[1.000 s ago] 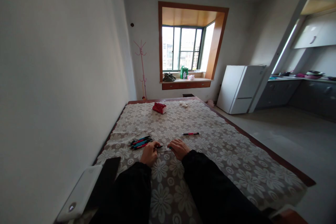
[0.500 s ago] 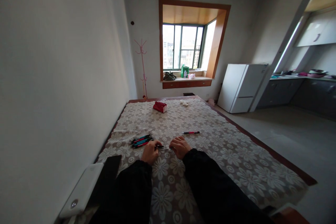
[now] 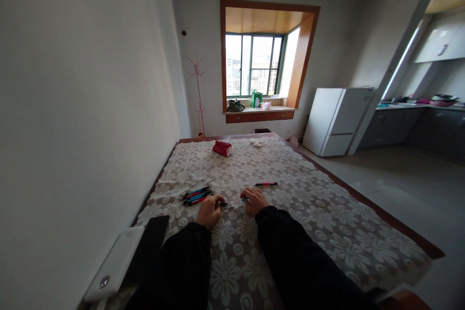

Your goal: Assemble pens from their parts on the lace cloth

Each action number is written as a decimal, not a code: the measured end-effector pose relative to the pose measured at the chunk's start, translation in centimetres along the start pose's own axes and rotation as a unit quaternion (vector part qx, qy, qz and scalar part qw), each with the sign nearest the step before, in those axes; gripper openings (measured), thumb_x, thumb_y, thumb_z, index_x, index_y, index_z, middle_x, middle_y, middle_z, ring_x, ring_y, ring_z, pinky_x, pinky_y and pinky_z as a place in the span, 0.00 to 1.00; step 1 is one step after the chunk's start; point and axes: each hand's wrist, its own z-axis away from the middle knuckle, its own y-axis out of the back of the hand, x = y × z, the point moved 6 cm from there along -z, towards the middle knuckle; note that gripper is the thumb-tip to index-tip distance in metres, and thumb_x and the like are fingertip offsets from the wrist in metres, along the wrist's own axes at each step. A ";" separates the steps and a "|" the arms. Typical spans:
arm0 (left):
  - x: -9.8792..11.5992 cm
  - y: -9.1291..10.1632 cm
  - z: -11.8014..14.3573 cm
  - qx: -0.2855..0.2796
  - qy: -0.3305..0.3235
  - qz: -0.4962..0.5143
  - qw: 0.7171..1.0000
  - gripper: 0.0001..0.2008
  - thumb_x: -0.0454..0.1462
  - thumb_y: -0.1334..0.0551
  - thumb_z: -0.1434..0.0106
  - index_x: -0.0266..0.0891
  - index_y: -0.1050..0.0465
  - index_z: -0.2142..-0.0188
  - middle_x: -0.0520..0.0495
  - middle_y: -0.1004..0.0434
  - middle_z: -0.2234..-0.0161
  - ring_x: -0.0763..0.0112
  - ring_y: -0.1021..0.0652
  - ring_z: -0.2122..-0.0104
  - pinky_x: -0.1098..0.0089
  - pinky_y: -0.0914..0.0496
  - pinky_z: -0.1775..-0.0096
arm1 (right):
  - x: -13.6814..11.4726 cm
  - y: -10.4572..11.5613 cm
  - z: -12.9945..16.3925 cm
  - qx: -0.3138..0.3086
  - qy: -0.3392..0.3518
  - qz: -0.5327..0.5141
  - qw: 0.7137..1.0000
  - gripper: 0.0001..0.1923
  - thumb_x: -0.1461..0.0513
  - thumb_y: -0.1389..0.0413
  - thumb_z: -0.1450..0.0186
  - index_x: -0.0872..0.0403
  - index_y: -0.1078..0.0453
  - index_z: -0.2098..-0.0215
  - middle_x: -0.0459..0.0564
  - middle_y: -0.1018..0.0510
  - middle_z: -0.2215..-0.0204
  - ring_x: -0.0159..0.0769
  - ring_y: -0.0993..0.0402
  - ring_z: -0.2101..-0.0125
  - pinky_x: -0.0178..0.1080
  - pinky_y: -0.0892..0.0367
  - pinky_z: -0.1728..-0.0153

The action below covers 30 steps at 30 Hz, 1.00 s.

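My left hand [image 3: 209, 211] pinches a small black pen part [image 3: 224, 204] just above the tablecloth. A thin pale strip, perhaps a refill, runs from it toward the right. To the right, my right hand [image 3: 255, 200] is closed on a teal pen part [image 3: 244, 199], mostly hidden by the fingers. A gap separates the two hands. Left of my left hand lies a pile of pens [image 3: 196, 195] in black, teal and red. Beyond my right hand a single red and black pen [image 3: 265, 184] rests on the cloth.
A floral tablecloth [image 3: 301, 232] covers the table. Farther back are a red tissue pack [image 3: 222, 148] and small white items [image 3: 256, 143]. At the near left, a white device [image 3: 114, 264] sits beside a dark flat object [image 3: 156, 232]. A wall [image 3: 90, 106] borders the left side.
My right hand has shifted slightly right, widening the gap between the hands. The teal part now shows at its fingers. My left hand stays nearly in place.
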 end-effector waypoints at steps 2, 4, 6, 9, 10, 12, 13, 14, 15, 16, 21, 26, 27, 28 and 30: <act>0.2 0.2 0.0 -0.002 -0.002 -0.002 1.000 0.17 0.26 0.45 0.48 0.40 0.24 0.62 0.47 0.28 0.66 0.69 0.28 0.63 0.70 0.36 0.57 | 0.5 -0.2 0.0 0.004 -0.015 0.002 1.000 0.14 0.70 0.50 0.45 0.50 0.30 0.64 0.47 0.25 0.63 0.37 0.33 0.59 0.40 0.45 0.54; 0.5 0.4 0.1 0.000 -0.009 -0.003 1.000 0.20 0.25 0.45 0.52 0.41 0.24 0.61 0.47 0.27 0.64 0.68 0.28 0.61 0.70 0.36 0.56 | 0.7 -0.2 0.0 0.010 -0.016 0.005 1.000 0.15 0.70 0.49 0.46 0.49 0.29 0.64 0.46 0.25 0.62 0.38 0.33 0.57 0.42 0.47 0.51; 0.7 0.7 0.2 0.005 -0.011 -0.006 1.000 0.23 0.24 0.45 0.54 0.41 0.25 0.61 0.47 0.27 0.63 0.67 0.28 0.60 0.70 0.36 0.56 | 0.4 0.0 0.1 0.017 0.001 0.001 1.000 0.15 0.69 0.47 0.46 0.47 0.28 0.63 0.46 0.25 0.59 0.39 0.34 0.54 0.45 0.50 0.47; 0.8 0.6 0.2 -0.002 -0.004 -0.019 1.000 0.22 0.25 0.45 0.54 0.41 0.25 0.60 0.48 0.26 0.63 0.67 0.28 0.60 0.70 0.36 0.57 | -0.4 0.0 0.2 0.013 0.038 -0.011 0.999 0.11 0.65 0.44 0.44 0.46 0.27 0.63 0.46 0.26 0.54 0.40 0.36 0.51 0.48 0.54 0.44; 0.8 0.6 0.3 -0.005 -0.004 -0.024 1.000 0.22 0.26 0.45 0.54 0.41 0.25 0.60 0.48 0.26 0.64 0.67 0.28 0.61 0.70 0.36 0.57 | -0.6 -0.1 0.3 0.009 0.044 -0.013 0.999 0.09 0.63 0.43 0.43 0.46 0.27 0.64 0.46 0.27 0.54 0.41 0.36 0.50 0.48 0.54 0.43; 0.8 0.4 0.3 -0.008 -0.006 -0.030 0.999 0.21 0.26 0.45 0.54 0.41 0.26 0.60 0.48 0.25 0.64 0.67 0.28 0.61 0.70 0.37 0.57 | -0.8 -0.3 0.3 0.004 0.043 -0.013 0.999 0.05 0.62 0.41 0.42 0.46 0.26 0.67 0.45 0.26 0.53 0.41 0.36 0.50 0.49 0.54 0.43; 0.8 0.4 0.3 -0.006 -0.005 -0.031 0.999 0.21 0.26 0.44 0.53 0.41 0.26 0.60 0.48 0.25 0.64 0.67 0.28 0.61 0.70 0.37 0.57 | -0.8 -0.4 0.2 0.005 0.039 -0.012 0.999 0.04 0.62 0.41 0.43 0.47 0.26 0.68 0.45 0.26 0.54 0.41 0.36 0.50 0.49 0.53 0.44; 0.8 0.4 0.3 -0.004 -0.003 -0.032 0.999 0.21 0.26 0.44 0.53 0.41 0.25 0.61 0.48 0.25 0.64 0.67 0.28 0.61 0.70 0.37 0.57 | -0.7 -0.5 0.2 0.009 0.034 -0.010 0.999 0.03 0.62 0.40 0.43 0.47 0.26 0.69 0.45 0.26 0.54 0.41 0.36 0.50 0.49 0.53 0.44; 0.8 0.4 0.3 -0.002 -0.001 -0.033 0.999 0.20 0.26 0.44 0.53 0.41 0.25 0.61 0.48 0.25 0.64 0.67 0.28 0.61 0.70 0.37 0.57 | -0.5 -0.6 0.1 0.013 0.031 -0.008 0.999 0.03 0.63 0.40 0.43 0.48 0.27 0.70 0.45 0.26 0.54 0.41 0.35 0.50 0.49 0.52 0.44; 0.8 0.4 0.3 -0.002 0.001 -0.034 0.999 0.20 0.26 0.44 0.52 0.41 0.25 0.61 0.48 0.25 0.64 0.67 0.28 0.61 0.70 0.37 0.57 | -0.2 -0.6 0.0 0.017 0.029 -0.006 0.999 0.03 0.64 0.40 0.43 0.48 0.27 0.71 0.45 0.25 0.54 0.41 0.35 0.51 0.49 0.51 0.44; 0.6 0.5 0.2 -0.012 0.015 -0.047 0.999 0.18 0.26 0.43 0.50 0.42 0.25 0.61 0.49 0.24 0.63 0.68 0.27 0.61 0.71 0.36 0.57 | 2.1 0.8 -0.1 0.055 0.022 0.008 0.998 0.05 0.66 0.39 0.43 0.48 0.27 0.71 0.45 0.26 0.53 0.41 0.35 0.51 0.48 0.47 0.47; 0.6 0.8 0.2 -0.001 0.019 -0.051 0.999 0.17 0.26 0.44 0.50 0.41 0.24 0.63 0.48 0.23 0.63 0.67 0.27 0.61 0.70 0.36 0.57 | 3.7 1.6 0.2 0.050 0.004 0.032 0.998 0.05 0.65 0.39 0.43 0.48 0.27 0.72 0.46 0.27 0.52 0.44 0.37 0.49 0.50 0.48 0.47; 0.6 0.9 0.3 0.002 0.021 -0.053 0.998 0.17 0.26 0.44 0.50 0.41 0.24 0.63 0.48 0.23 0.63 0.67 0.27 0.60 0.70 0.36 0.56 | 3.7 1.5 0.3 0.044 0.002 0.033 0.998 0.05 0.65 0.39 0.43 0.48 0.27 0.72 0.46 0.27 0.52 0.44 0.37 0.49 0.51 0.49 0.46; 0.6 1.0 0.3 0.005 0.021 -0.054 0.998 0.17 0.26 0.45 0.50 0.41 0.24 0.63 0.48 0.23 0.63 0.67 0.27 0.60 0.70 0.36 0.56 | 3.6 1.3 0.3 0.038 0.001 0.033 0.999 0.05 0.65 0.38 0.43 0.48 0.27 0.72 0.45 0.27 0.52 0.44 0.37 0.49 0.51 0.49 0.46; 0.5 1.3 0.3 0.010 0.023 -0.057 0.998 0.18 0.25 0.45 0.51 0.42 0.24 0.64 0.49 0.23 0.63 0.66 0.27 0.60 0.69 0.36 0.56 | 3.3 1.0 0.4 0.028 0.003 0.030 0.999 0.05 0.65 0.38 0.44 0.48 0.27 0.72 0.45 0.28 0.51 0.43 0.38 0.48 0.50 0.49 0.46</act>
